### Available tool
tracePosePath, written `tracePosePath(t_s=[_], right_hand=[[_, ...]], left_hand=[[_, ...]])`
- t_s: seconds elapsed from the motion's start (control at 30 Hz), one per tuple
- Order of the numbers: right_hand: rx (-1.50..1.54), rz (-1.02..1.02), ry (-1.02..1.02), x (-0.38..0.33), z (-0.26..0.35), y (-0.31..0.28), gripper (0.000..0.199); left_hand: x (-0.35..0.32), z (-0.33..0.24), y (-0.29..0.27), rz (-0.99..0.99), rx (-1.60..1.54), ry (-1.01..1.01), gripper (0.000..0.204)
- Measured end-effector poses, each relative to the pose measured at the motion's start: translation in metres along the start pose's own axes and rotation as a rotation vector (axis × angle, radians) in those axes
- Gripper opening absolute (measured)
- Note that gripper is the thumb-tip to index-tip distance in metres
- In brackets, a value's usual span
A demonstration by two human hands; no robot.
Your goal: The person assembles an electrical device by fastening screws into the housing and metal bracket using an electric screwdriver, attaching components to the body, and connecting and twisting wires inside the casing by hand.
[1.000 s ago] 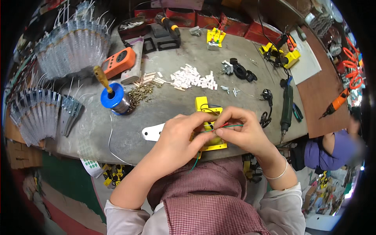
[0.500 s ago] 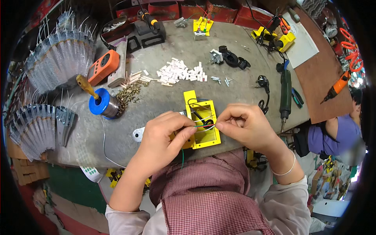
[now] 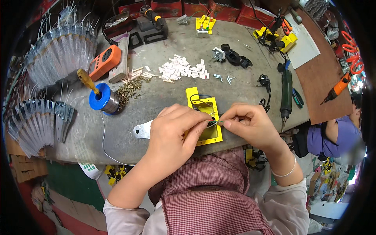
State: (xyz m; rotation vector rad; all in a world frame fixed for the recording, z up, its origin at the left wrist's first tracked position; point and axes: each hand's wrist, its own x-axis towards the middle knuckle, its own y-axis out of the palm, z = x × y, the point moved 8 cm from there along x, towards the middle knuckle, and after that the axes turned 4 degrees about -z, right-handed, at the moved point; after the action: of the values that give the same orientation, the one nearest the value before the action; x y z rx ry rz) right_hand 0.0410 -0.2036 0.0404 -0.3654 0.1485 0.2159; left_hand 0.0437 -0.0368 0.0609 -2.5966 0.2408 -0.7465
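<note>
Near the bench's front edge lies an open yellow box (image 3: 219,134) with black, white and other thin wires inside. Above it, my left hand (image 3: 176,127) is closed, thumb and forefinger pinching thin wires; a bit of red shows by the fingertips. My right hand (image 3: 250,125) pinches a green wire (image 3: 220,122) just right of the left fingertips. The two hands almost meet over the box. A flat metal bracket (image 3: 142,130) with a hole sticks out left of my left hand, which hides its other end.
A blue solder spool (image 3: 100,101) stands left, beside brass parts (image 3: 131,89). Beyond are white pieces (image 3: 178,68), an orange meter (image 3: 105,62) and bubble-wrapped metal strips (image 3: 62,56). A dark green electric screwdriver (image 3: 286,94), pliers (image 3: 297,98) and a plug (image 3: 264,81) lie right. A person (image 3: 333,135) sits beyond.
My left hand has moved right and up, covering more of the box. The green wire, earlier running from my left fingers, is now at my right fingertips.
</note>
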Motion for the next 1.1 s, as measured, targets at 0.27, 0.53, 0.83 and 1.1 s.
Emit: tracePosePath(t_s=[0.27, 0.53, 0.83, 1.1], right_hand=[[0.274, 0.049, 0.048, 0.001, -0.001, 0.017, 0.012], [0.135, 0.055, 0.131, -0.001, 0.001, 0.016, 0.011], [-0.138, 0.017, -0.014, 0.004, 0.028, 0.008, 0.006], [-0.799, -0.008, -0.563, -0.002, 0.033, 0.031, 0.012]], left_hand=[[-0.003, -0.021, 0.0, -0.043, 0.224, 0.194, 0.013], [-0.005, -0.031, 0.003, -0.038, 0.339, 0.284, 0.019], [-0.002, -0.036, 0.0, -0.051, 0.442, 0.405, 0.015], [0.002, 0.0, -0.012, -0.055, -0.047, 0.008, 0.014]])
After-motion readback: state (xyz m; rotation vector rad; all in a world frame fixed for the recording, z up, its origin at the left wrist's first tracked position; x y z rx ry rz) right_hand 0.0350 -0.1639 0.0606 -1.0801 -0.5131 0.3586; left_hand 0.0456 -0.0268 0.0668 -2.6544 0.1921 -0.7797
